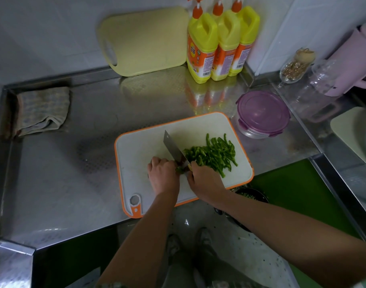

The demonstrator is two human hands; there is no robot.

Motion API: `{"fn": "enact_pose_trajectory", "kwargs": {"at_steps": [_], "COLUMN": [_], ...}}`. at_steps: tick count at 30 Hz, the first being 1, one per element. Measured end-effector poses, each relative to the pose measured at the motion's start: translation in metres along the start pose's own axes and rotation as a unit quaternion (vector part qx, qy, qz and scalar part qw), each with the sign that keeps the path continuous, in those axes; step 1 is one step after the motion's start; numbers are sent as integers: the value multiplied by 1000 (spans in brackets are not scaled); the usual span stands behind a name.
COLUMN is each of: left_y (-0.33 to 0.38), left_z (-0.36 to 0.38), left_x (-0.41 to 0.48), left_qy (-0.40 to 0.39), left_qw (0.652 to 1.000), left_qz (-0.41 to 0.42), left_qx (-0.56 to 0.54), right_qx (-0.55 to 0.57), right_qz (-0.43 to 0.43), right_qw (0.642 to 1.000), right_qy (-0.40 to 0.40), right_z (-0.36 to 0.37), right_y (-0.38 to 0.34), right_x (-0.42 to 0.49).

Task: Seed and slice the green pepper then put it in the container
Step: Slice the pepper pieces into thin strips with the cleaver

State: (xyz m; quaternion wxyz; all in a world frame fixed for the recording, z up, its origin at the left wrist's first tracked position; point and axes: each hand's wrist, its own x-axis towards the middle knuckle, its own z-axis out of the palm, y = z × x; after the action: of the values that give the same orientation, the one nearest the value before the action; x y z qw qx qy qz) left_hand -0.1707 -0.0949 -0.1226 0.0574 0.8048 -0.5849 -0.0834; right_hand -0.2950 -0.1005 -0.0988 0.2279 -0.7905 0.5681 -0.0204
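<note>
Slicing stage, near its end. On the board [136,146], the right hand [200,179] grips the knife [173,147]. The left hand [163,175] curls over the last pepper stub [179,169]. Strips [213,156] lie right of the blade. Next move: finish the stub, then open the container [252,132] (lid [263,113] on) beyond the board.

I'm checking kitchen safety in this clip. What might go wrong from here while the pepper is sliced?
1. The left hand holds the last small pepper piece right against the cleaver gripped by the right hand, risking a cut.
2. The cutting board lies at the counter front edge; pressure might shift it and spill pepper strips.
3. The container has its lid on, so the transfer would stall.
</note>
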Motion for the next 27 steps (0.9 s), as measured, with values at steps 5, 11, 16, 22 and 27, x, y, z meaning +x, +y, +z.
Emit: {"fn": "enact_pose_trajectory", "kwargs": {"at_steps": [5, 11, 16, 22, 27], "left_y": [0, -1, -3, -8, -3], "left_z": [2, 2, -1, -3, -5], "left_x": [2, 4, 3, 0, 0], "left_qy": [5, 8, 13, 15, 12], "left_qw": [1000, 999, 999, 999, 1000], "left_qz": [12, 23, 41, 51, 6], "left_qx": [16, 36, 25, 11, -7], "right_qx": [-6, -24, -36, 35, 61], "right_qz": [7, 18, 11, 63, 0], "right_qw": [1000, 1000, 999, 996, 997], "right_qy": [-15, -2, 18, 50, 50], "right_z": [2, 10, 12, 7, -4], "right_y": [-6, -9, -4, 1, 4], "right_x": [5, 12, 20, 24, 18]}}
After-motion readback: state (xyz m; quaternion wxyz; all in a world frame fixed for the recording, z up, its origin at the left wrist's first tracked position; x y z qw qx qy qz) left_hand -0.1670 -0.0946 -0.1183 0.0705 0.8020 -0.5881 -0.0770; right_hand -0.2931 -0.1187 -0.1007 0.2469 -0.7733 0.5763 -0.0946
